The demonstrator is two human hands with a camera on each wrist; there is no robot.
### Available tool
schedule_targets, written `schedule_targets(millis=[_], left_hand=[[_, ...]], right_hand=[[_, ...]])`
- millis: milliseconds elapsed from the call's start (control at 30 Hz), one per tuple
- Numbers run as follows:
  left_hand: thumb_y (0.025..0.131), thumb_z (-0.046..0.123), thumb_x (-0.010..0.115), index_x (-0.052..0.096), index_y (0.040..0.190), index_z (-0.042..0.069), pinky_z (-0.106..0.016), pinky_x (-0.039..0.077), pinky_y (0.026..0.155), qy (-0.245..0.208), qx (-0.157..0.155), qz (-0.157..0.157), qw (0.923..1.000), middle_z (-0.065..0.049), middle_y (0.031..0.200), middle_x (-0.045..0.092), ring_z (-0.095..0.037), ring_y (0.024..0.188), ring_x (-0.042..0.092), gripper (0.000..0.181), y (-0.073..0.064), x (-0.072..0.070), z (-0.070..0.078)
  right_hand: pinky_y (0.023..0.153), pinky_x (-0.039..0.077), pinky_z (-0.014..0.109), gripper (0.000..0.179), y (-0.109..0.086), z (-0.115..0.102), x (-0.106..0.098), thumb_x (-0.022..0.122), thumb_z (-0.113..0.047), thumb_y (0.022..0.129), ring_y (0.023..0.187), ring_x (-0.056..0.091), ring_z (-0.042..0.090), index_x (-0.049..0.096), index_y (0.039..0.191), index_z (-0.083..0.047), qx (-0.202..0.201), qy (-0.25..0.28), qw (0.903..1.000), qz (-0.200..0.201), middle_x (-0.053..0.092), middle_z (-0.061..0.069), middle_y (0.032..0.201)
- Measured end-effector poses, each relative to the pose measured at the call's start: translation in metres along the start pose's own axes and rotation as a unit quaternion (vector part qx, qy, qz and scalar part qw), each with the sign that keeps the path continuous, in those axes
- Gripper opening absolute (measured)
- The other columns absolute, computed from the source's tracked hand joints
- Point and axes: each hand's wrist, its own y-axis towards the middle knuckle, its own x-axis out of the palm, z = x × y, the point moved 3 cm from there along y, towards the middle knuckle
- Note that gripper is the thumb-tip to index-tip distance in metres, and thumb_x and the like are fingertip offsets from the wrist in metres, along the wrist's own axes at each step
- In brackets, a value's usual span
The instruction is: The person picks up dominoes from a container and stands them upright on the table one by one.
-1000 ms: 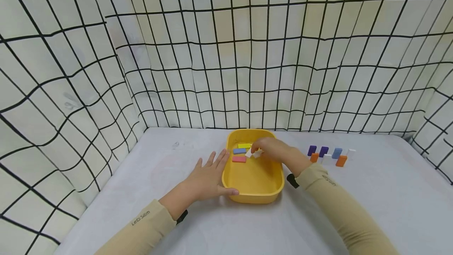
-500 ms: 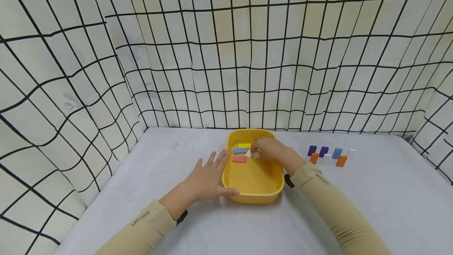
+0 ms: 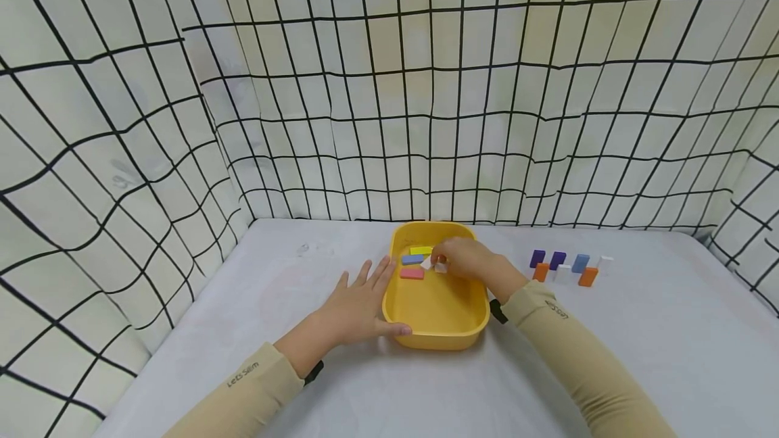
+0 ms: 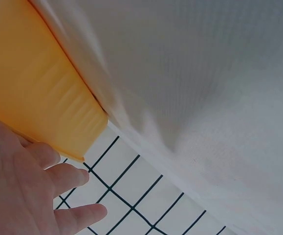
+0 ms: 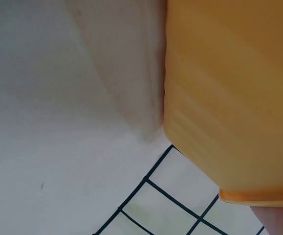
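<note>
A yellow plastic tub (image 3: 435,316) stands in the middle of the table in the head view. My left hand (image 3: 356,306) rests against its left rim, fingers straight and spread. Over the right rim reaches my right hand (image 3: 462,257), fingertips down inside the tub, pinching a small white block (image 3: 441,268) partly hidden by the fingers. Just left of it is another white block (image 3: 427,263). A yellow block (image 3: 420,250), a blue block (image 3: 412,259) and a pink block (image 3: 411,274) lie along the tub's left side. Both wrist views show mainly the tub's outer walls.
Right of the tub, several small blocks stand in two rows: purple blocks (image 3: 557,260), a light-blue block (image 3: 580,263), white blocks (image 3: 562,274) and orange blocks (image 3: 587,277). Behind the white table (image 3: 243,282) rises a white wall (image 3: 365,107) with a black grid.
The white block at my right fingertips has turned and shifted slightly down and left inside the tub; the right forearm has edged left. My left hand stays where it was.
</note>
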Motion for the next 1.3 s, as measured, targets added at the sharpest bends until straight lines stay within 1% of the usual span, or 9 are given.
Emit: schedule_targets(millis=[167,267,600,767,867,967,1033,1200,1300], left_hand=[[0.084,0.081,0.059,0.009,0.166,0.010,-0.069,0.014,0.117,0.003,0.003,0.003,1.0000,-0.006,0.172,0.007,-0.040,0.154,0.013,0.120,0.000,0.001,0.000],[0.084,0.081,0.059,0.009,0.166,0.010,-0.069,0.014,0.117,0.003,0.004,0.004,1.0000,-0.005,0.172,0.007,-0.041,0.154,0.013,0.119,0.000,0.002,0.000],[0.084,0.080,0.059,0.010,0.166,0.009,-0.070,0.014,0.117,0.003,0.007,0.006,1.0000,-0.007,0.172,0.008,-0.041,0.155,0.012,0.119,0.001,0.001,-0.001],[0.084,0.080,0.059,0.008,0.166,0.008,-0.069,0.013,0.117,0.005,0.007,0.005,0.9999,-0.007,0.172,0.008,-0.041,0.155,0.011,0.119,0.001,-0.001,0.000],[0.084,0.080,0.059,0.009,0.166,0.008,-0.069,0.013,0.117,0.006,0.006,0.004,1.0000,-0.007,0.172,0.008,-0.041,0.155,0.012,0.119,0.000,-0.001,0.000],[0.085,0.079,0.059,0.009,0.166,0.008,-0.069,0.013,0.117,0.003,0.006,0.002,1.0000,-0.007,0.172,0.008,-0.041,0.155,0.011,0.119,0.001,-0.002,0.000],[0.085,0.079,0.060,0.009,0.166,0.008,-0.069,0.013,0.117,0.002,0.006,0.001,1.0000,-0.007,0.172,0.008,-0.041,0.155,0.011,0.119,0.001,-0.002,0.000],[0.085,0.079,0.060,0.009,0.166,0.008,-0.069,0.013,0.117,0.001,0.007,0.001,1.0000,-0.007,0.172,0.008,-0.041,0.155,0.011,0.118,0.000,-0.002,0.000],[0.085,0.079,0.059,0.009,0.166,0.009,-0.069,0.013,0.117,0.002,0.007,0.000,1.0000,-0.007,0.172,0.008,-0.041,0.155,0.011,0.118,0.000,-0.002,0.001]], right_hand=[[0.089,0.053,0.034,0.027,-0.001,-0.001,0.001,0.064,0.005,0.096,0.089,0.058,0.018,0.077,0.111,-0.014,0.018,0.008,0.9997,-0.014,0.068,0.000,0.100],[0.090,0.053,0.034,0.025,-0.002,-0.002,0.000,0.066,0.004,0.095,0.090,0.059,0.018,0.076,0.111,-0.012,0.012,0.010,0.9998,-0.013,0.068,0.002,0.101],[0.089,0.054,0.032,0.024,-0.007,-0.004,-0.003,0.072,0.000,0.094,0.089,0.058,0.018,0.076,0.115,-0.010,-0.012,0.027,0.9995,0.006,0.065,0.003,0.105],[0.088,0.055,0.032,0.028,-0.011,-0.004,-0.008,0.070,0.002,0.092,0.089,0.058,0.019,0.074,0.117,-0.009,-0.005,0.044,0.9990,0.010,0.066,0.006,0.110],[0.085,0.054,0.032,0.033,-0.012,-0.004,-0.012,0.069,0.004,0.090,0.087,0.057,0.019,0.073,0.121,-0.008,-0.005,0.053,0.9985,0.016,0.067,0.008,0.113],[0.081,0.053,0.030,0.036,-0.013,-0.004,-0.015,0.069,0.006,0.088,0.084,0.056,0.019,0.071,0.122,-0.006,-0.013,0.059,0.9979,0.024,0.068,0.008,0.112],[0.080,0.053,0.029,0.036,-0.014,-0.005,-0.017,0.069,0.005,0.088,0.084,0.056,0.018,0.072,0.122,-0.006,-0.012,0.067,0.9973,0.029,0.069,0.007,0.111],[0.082,0.054,0.030,0.036,-0.019,-0.007,-0.020,0.070,0.005,0.089,0.086,0.057,0.019,0.072,0.123,-0.007,-0.013,0.079,0.9959,0.042,0.068,0.005,0.111],[0.085,0.055,0.032,0.036,-0.024,-0.010,-0.023,0.071,0.005,0.090,0.089,0.058,0.020,0.071,0.124,-0.006,-0.024,0.075,0.9955,0.052,0.069,0.005,0.111]])
